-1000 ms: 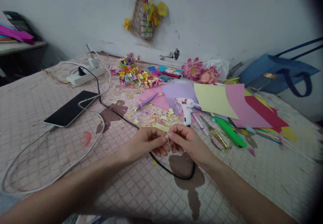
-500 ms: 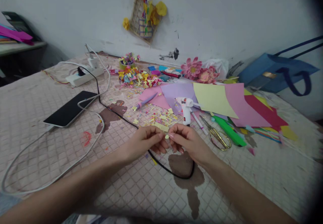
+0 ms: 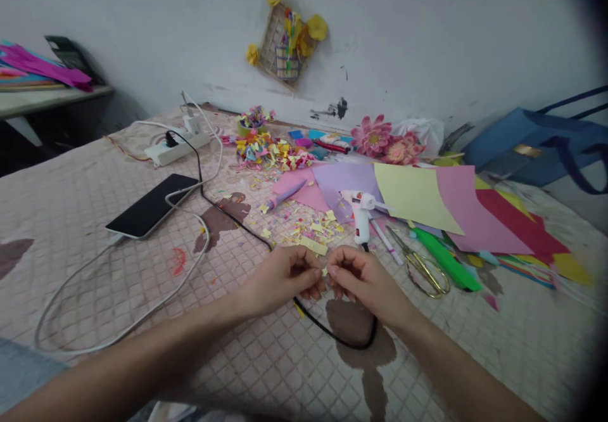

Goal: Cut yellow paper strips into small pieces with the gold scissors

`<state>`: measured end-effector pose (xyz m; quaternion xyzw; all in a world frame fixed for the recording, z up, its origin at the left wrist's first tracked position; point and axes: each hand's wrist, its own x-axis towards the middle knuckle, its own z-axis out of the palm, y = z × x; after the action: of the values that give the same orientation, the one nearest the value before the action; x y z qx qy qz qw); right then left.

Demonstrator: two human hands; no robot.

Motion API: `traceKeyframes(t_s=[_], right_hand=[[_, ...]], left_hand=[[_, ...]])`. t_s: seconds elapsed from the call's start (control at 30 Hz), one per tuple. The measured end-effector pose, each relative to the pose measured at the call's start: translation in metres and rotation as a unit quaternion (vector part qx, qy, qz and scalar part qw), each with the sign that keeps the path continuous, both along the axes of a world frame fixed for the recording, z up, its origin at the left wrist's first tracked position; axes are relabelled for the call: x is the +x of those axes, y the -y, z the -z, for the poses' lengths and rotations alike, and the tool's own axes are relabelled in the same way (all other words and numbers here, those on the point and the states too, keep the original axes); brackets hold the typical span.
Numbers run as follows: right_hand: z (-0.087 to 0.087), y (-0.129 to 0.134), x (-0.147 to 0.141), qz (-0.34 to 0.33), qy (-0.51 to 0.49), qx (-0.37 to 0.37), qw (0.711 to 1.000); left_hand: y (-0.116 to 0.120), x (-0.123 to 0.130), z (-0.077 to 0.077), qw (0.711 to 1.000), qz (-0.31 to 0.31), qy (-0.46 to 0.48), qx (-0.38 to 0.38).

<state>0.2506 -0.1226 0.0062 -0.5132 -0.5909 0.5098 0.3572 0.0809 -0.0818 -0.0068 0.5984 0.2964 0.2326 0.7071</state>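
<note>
My left hand and my right hand meet above the tablecloth, thumbs and forefingers pinched close together. Between the fingertips shows a tiny pale yellow paper piece, mostly covered by the fingers. Just beyond lies a pale yellow paper strip, near a scatter of small paper scraps. A white glue gun rests past my right hand, its black cord looping beneath both hands. Gold-handled scissors lie to the right, beside a green utility knife.
Coloured paper sheets spread across the back right, before a blue bag. A heap of paper bits and pink flowers stand near the wall. Leftward are a tablet, a white cable and a power strip.
The camera view has shifted, so the whole scene sits a little further right and lower. Both hands keep their pinch, and the small paper piece shows less between the fingertips.
</note>
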Motion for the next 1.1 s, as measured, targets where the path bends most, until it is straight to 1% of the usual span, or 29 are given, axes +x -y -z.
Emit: traceKeyframes(t_s=[0.13, 0.27, 0.33, 0.4, 0.5, 0.57, 0.7, 0.83, 1.1], right_hand=[[0.004, 0.002, 0.0, -0.004, 0.021, 0.023, 0.999], [0.004, 0.003, 0.0, -0.015, 0.017, 0.012, 1.0], [0.005, 0.003, 0.001, -0.018, 0.004, -0.006, 1.0], [0.006, 0.003, 0.002, -0.009, -0.016, -0.028, 0.999], [0.007, 0.002, 0.005, 0.027, -0.045, -0.042, 0.998], [0.008, 0.001, 0.007, 0.049, -0.056, -0.046, 0.996], [0.008, -0.002, 0.01, 0.066, -0.066, -0.058, 0.994], [0.008, -0.001, 0.013, 0.064, -0.058, -0.068, 0.994], [0.004, -0.002, 0.022, 0.064, -0.005, -0.041, 0.997]], left_hand=[[0.003, -0.001, 0.001, 1.0, 0.003, -0.01, 0.006], [0.004, -0.001, 0.0, 1.0, -0.001, 0.003, -0.016], [0.002, -0.001, -0.001, 0.999, 0.003, 0.008, -0.04], [-0.001, -0.001, -0.002, 0.997, 0.007, 0.019, -0.08], [-0.007, -0.002, -0.001, 0.99, -0.003, 0.039, -0.136], [-0.01, -0.002, -0.001, 0.987, -0.019, 0.046, -0.153], [-0.014, -0.003, -0.001, 0.984, -0.034, 0.041, -0.17], [-0.017, -0.002, -0.001, 0.984, -0.036, 0.032, -0.169], [-0.021, -0.003, -0.004, 0.982, -0.038, 0.025, -0.184]])
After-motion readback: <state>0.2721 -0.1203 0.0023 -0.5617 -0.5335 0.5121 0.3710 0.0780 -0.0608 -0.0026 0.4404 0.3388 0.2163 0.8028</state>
